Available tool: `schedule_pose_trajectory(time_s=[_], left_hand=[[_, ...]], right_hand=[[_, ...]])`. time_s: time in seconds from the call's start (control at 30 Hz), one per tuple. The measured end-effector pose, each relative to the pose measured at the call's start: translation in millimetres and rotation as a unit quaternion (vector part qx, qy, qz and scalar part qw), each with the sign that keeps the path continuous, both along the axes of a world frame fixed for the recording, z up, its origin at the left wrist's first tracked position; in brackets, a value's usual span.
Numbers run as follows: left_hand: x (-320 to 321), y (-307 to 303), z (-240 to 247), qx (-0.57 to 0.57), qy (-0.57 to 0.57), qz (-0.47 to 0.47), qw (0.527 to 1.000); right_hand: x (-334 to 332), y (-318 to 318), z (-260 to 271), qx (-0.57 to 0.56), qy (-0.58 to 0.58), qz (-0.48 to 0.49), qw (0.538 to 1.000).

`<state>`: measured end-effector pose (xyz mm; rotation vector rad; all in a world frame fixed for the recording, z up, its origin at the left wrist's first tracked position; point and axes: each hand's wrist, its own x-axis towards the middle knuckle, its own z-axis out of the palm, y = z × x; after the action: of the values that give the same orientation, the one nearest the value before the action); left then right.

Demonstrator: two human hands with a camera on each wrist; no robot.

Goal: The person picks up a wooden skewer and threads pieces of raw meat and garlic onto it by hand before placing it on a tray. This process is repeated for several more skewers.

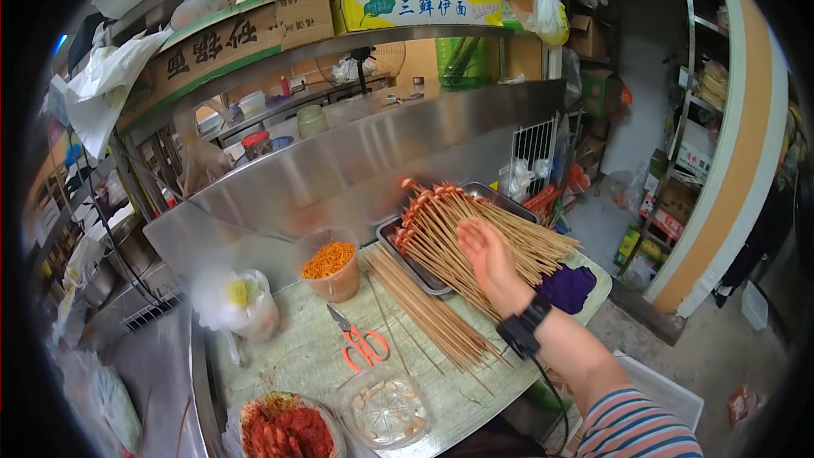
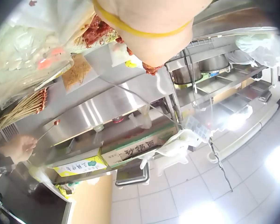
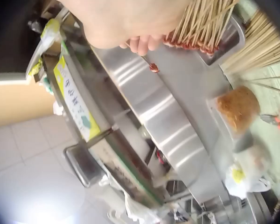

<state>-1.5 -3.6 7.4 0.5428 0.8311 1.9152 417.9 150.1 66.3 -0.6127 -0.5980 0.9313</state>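
My right hand, palm up, is over the bundle of loaded skewers that lies across a metal tray. Its fingers pinch one thin skewer with a red piece of meat on the tip, pointing away from the bundle. The left hand, with a yellow band across it, appears only in the left wrist view. Red-coated meat shows at that hand's edge, while its fingers are hidden; I cannot tell if they hold it. A bag of red marinated meat sits at the table's near edge.
Bare bamboo sticks lie beside the tray. Orange-handled scissors, a tub of orange shreds, a clear plastic container and a white bag stand about. A purple cloth lies at the right. A steel panel rises behind.
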Motion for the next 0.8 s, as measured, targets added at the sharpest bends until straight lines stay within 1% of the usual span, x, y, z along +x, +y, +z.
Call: schedule_pose_trajectory(time_s=[0.03, 0.07, 0.1, 0.13, 0.17, 0.2, 0.27, 0.3, 0.33, 0.37, 0.4, 0.43, 0.47, 0.5, 0.53, 0.57, 0.6, 0.63, 0.67, 0.7, 0.73, 0.77, 0.8], left_hand=[[-12, 3, -23, 0.008, 0.054, -0.004, 0.998], [-17, 5, -34, 0.016, 0.108, -0.007, 0.994], [-16, 5, -32, 0.017, 0.109, -0.006, 0.994], [-16, 3, -29, -0.031, 0.344, 0.028, 0.938], [-15, 1, -26, -0.077, 0.557, 0.06, 0.825], [-14, -1, -22, -0.078, 0.558, 0.062, 0.824], [-13, -4, -15, -0.092, 0.627, 0.083, 0.769], [-15, -3, -18, -0.095, 0.627, 0.082, 0.769], [-17, 0, -23, -0.03, 0.328, 0.007, 0.944], [-18, 1, -26, 0.038, -0.014, -0.066, 0.997], [-19, 0, -28, 0.034, -0.015, -0.064, 0.997], [-18, 1, -25, 0.053, 0.004, -0.063, 0.997], [-17, 1, -24, 0.071, 0.023, -0.063, 0.995], [-17, 3, -28, 0.069, 0.022, -0.063, 0.995], [-17, 5, -33, 0.02, 0.153, -0.037, 0.987], [-17, 5, -34, -0.029, 0.281, -0.01, 0.959], [-16, 3, -32, -0.03, 0.282, -0.011, 0.959], [-11, 2, -25, -0.051, 0.356, 0.0, 0.933], [-10, -1, -21, -0.073, 0.427, 0.012, 0.901], [-12, -3, -23, -0.074, 0.427, 0.013, 0.901], [-13, -2, -27, -0.066, 0.222, -0.021, 0.972], [-15, -1, -32, -0.053, 0.006, -0.053, 0.997], [-15, 0, -37, -0.06, 0.107, -0.044, 0.991]], right_hand=[[8, 20, -2, -0.016, 0.033, -0.033, 0.999], [14, 37, -7, -0.034, 0.066, -0.066, 0.995], [19, 51, -15, -0.033, 0.068, -0.065, 0.995], [23, 64, -23, -0.052, 0.091, -0.087, 0.991], [25, 72, -27, -0.072, 0.114, -0.108, 0.985], [27, 78, -33, -0.072, 0.115, -0.107, 0.985], [22, 77, -40, -0.086, 0.17, -0.126, 0.973], [21, 75, -44, -0.089, 0.17, -0.126, 0.973], [17, 66, -41, -0.102, 0.173, -0.088, 0.976], [12, 59, -41, -0.116, 0.175, -0.05, 0.976], [7, 58, -48, -0.106, 0.138, 0.001, 0.985], [-4, 49, -47, -0.109, 0.137, 0.003, 0.985], [-19, 35, -40, -0.14, 0.001, 0.092, 0.986], [-33, 25, -37, -0.168, -0.135, 0.177, 0.96], [-46, 21, -41, -0.183, -0.261, 0.192, 0.928], [-59, 18, -45, -0.195, -0.382, 0.204, 0.88], [-72, 13, -48, -0.195, -0.381, 0.204, 0.88], [-86, 6, -48, -0.208, -0.632, 0.11, 0.738], [-94, 2, -48, -0.2, -0.826, 0.006, 0.527], [-99, 2, -51, -0.199, -0.826, 0.008, 0.528], [-103, 5, -56, -0.224, -0.836, 0.011, 0.501], [-106, 10, -64, -0.248, -0.845, 0.016, 0.474], [-104, 20, -73, -0.243, -0.846, 0.023, 0.475]])
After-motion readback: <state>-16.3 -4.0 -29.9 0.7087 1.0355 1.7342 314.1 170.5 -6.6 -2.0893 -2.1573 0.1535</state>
